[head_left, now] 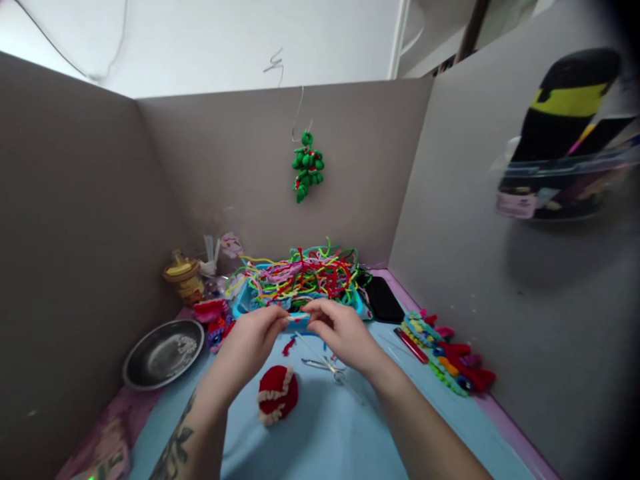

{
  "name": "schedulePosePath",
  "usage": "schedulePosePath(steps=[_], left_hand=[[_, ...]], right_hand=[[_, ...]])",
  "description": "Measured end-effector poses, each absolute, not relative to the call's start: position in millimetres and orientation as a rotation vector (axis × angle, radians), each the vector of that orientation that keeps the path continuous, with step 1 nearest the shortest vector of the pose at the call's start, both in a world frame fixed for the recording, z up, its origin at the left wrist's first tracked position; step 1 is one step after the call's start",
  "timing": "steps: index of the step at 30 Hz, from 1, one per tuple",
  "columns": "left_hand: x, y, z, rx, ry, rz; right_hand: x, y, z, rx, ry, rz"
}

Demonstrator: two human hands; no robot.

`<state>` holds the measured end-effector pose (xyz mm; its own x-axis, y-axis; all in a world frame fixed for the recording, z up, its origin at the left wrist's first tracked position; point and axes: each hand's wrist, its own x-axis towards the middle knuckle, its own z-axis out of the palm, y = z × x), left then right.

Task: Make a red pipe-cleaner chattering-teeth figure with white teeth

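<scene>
My left hand (256,335) and my right hand (345,335) are raised over the mat, facing each other, with thumbs and fingers pinched. Between them stretches a short, pale cord-like strip with a touch of red (298,319), too small to make out exactly. Nearest me on the mat lies a round red crocheted piece (278,395) with cream ruffled trim. Under my right hand are a pair of scissors (338,375) and a slim metal tool (315,364), both partly covered. A small red yarn scrap (289,346) rests just below my fingertips.
Behind my hands stands a blue basket (241,303) heaped with colourful yarn strands (305,273). A metal bowl (165,353) sits at left. At right are a black phone (383,300), a red cutter (413,346) and crocheted pieces (450,357). Grey partitions (210,160) surround the table.
</scene>
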<state>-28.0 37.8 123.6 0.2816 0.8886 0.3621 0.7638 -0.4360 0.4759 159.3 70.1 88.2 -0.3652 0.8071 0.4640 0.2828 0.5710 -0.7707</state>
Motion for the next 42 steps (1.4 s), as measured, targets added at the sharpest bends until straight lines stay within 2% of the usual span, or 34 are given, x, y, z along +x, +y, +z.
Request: schedulePosePath(steps=[9,15,21,25,42], left_hand=[[-30,44,120,2.321,1.309,0.891],[-23,47,107,2.387,1.385,0.989],[-10,40,100,2.52,1.427,0.997],[-7,38,98,2.519,1.451,0.981],[-12,45,92,2.499,1.536,0.896]], right_hand=[[146,66,85,-0.892,-1.845,0.689],[144,65,82,-1.092,-1.589,0.61],[146,66,87,-1.04,-1.55,1.041],[144,67,85,-0.991,-1.466,1.207],[138,70,78,-0.982,-1.59,1.169]])
